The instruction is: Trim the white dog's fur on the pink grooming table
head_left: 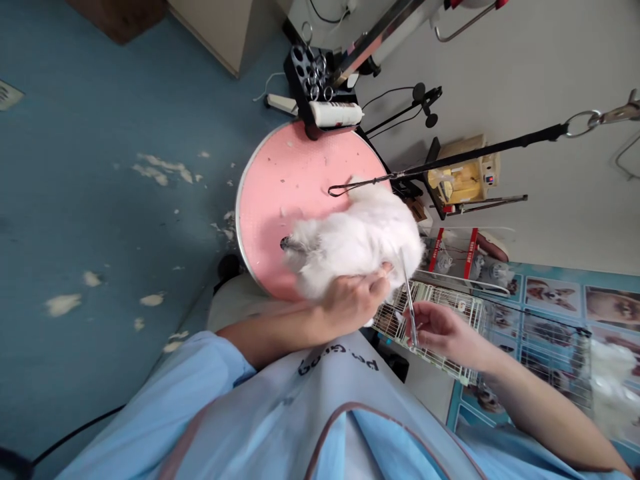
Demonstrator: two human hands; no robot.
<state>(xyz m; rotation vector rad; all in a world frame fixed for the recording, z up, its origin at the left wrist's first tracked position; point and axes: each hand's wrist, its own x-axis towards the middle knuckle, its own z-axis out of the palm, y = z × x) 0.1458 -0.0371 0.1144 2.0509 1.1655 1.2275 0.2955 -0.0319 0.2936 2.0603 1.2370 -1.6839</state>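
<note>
A fluffy white dog point(365, 233) is on the round pink grooming table point(273, 180), its dark nose toward the left. My left hand point(355, 297) is closed against the dog's near side, fingers pinching its fur or a leg; the exact part is hidden. Held in my right hand point(440, 328) is a pair of long silver scissors point(409, 300). Their blades reach up to the coat at the dog's rear, close to my left fingertips. Whether the blades are apart is too fine to see.
A black leash loop point(350, 187) hangs over the table. At the far edge, a black tool holder point(305, 73) carries several scissors beside a white bottle point(336, 114). Wire cages point(435, 327) stand at the right. Clumps of cut fur point(163, 168) lie on the blue floor.
</note>
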